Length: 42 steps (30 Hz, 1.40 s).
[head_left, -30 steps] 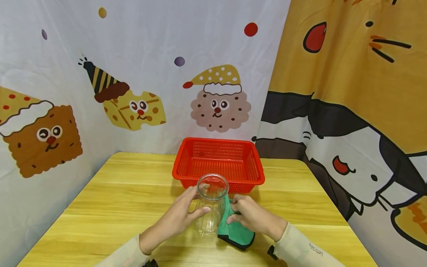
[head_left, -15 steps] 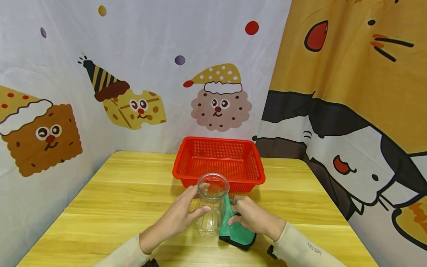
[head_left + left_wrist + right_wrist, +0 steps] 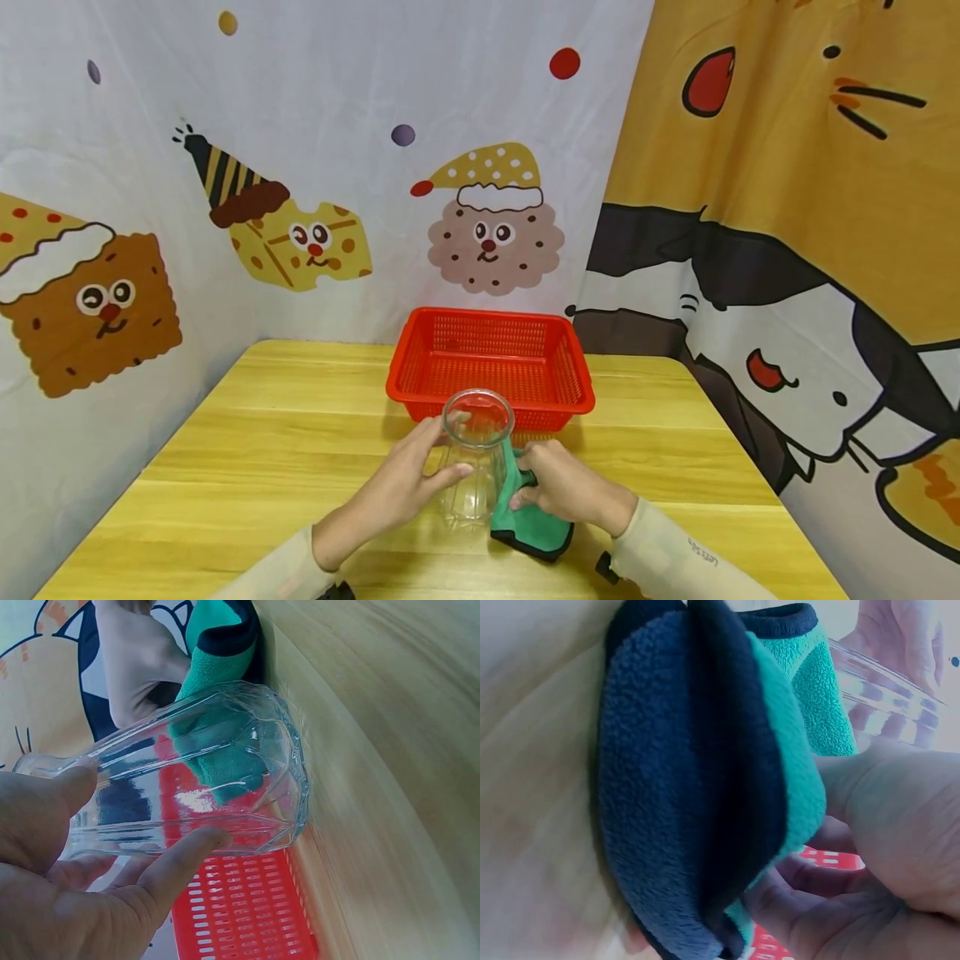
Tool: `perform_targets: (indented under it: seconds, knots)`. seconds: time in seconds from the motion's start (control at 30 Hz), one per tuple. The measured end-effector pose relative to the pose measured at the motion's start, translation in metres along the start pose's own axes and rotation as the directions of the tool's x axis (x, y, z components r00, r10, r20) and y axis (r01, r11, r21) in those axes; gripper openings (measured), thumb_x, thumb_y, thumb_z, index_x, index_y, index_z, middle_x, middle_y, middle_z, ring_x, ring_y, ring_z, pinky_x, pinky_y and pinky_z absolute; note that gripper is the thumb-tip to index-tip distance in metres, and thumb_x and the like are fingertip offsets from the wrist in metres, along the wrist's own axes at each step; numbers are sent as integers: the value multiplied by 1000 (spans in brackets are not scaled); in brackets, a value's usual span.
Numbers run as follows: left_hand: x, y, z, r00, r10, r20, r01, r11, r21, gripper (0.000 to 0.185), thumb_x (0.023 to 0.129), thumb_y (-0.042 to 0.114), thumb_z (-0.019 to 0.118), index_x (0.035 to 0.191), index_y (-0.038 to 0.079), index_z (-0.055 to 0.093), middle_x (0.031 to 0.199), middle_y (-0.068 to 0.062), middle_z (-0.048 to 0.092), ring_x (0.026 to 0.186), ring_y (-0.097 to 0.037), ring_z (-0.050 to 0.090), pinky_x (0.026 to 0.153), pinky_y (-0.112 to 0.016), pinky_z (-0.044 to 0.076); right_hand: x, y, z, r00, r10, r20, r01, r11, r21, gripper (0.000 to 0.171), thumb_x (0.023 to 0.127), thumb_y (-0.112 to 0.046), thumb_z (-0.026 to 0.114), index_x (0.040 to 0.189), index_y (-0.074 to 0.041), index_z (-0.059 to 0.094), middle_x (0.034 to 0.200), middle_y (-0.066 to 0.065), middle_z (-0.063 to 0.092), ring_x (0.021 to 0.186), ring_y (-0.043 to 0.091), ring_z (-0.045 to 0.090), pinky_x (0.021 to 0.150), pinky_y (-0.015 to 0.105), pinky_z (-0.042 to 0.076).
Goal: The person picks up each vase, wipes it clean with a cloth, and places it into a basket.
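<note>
Glass (image 3: 474, 467) stood upright on the table (image 3: 247, 442), just near of the red basket (image 3: 491, 362); left hand (image 3: 401, 487) gripped its side, right hand (image 3: 566, 487) pressed a bunched green cloth (image 3: 528, 529) against it.

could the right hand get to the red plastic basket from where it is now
Probably yes. The right hand grips a green cloth against the clear glass jar; the red plastic basket lies just beyond, open-topped, with bare table between. It would have to leave the jar, though.
</note>
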State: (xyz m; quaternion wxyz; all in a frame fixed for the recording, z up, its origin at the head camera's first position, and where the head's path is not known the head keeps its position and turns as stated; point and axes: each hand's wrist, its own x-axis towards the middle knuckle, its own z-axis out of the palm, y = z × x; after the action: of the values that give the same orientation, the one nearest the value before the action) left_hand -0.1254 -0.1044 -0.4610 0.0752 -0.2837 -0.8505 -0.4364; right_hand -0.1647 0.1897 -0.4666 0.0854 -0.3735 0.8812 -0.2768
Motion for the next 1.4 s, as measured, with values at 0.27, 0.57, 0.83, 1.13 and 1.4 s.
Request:
perform_targets:
  seconds: [0.27, 0.57, 0.83, 1.13, 1.4]
  knots:
    - [0, 0, 0, 1000, 4, -6, -4, 1000, 11, 63, 111, 31, 82, 167, 16, 56, 147, -11, 75, 134, -36, 79, 114, -65, 67, -1, 6, 5, 998, 55, -38, -51, 994, 95, 12, 95, -16, 96, 101, -20, 86, 84, -12, 77, 71, -7, 60, 64, 15, 56]
    - [-1, 1, 1, 1000, -2, -6, 2, 1000, 26, 64, 111, 32, 82, 167, 16, 56, 146, -10, 75, 133, -35, 79, 114, -65, 67, -2, 8, 9, 992, 91, -85, -80, 989, 121, 28, 94, -15, 98, 85, -17, 72, 72, -15, 48, 65, -6, 48, 57, 13, 38]
    - [-1, 0, 1, 1000, -8, -3, 8, 999, 31, 64, 111, 32, 82, 167, 16, 56, 145, -9, 74, 134, -35, 79, 114, -64, 67, -4, 11, 12, 988, 83, -129, -61, 984, 166, 21, 94, -18, 98, 92, -18, 77, 75, -15, 55, 68, -6, 49, 60, 14, 40]
    - [0, -1, 0, 1000, -1, -4, 1, 999, 34, 63, 111, 32, 82, 166, 16, 57, 146, -11, 75, 133, -35, 79, 113, -65, 67, -5, 11, 11, 981, 54, -188, -8, 972, 236, 29, 95, -15, 97, 123, -15, 89, 100, -5, 87, 85, -1, 75, 74, 22, 67]
    - [0, 0, 1, 1000, 5, -10, -5, 999, 40, 63, 111, 32, 82, 166, 15, 57, 145, -12, 75, 133, -35, 80, 113, -64, 68, -4, 9, 9, 971, 45, -234, 8, 975, 222, 30, 94, -15, 99, 122, -19, 89, 101, -7, 85, 83, 0, 74, 75, 23, 68]
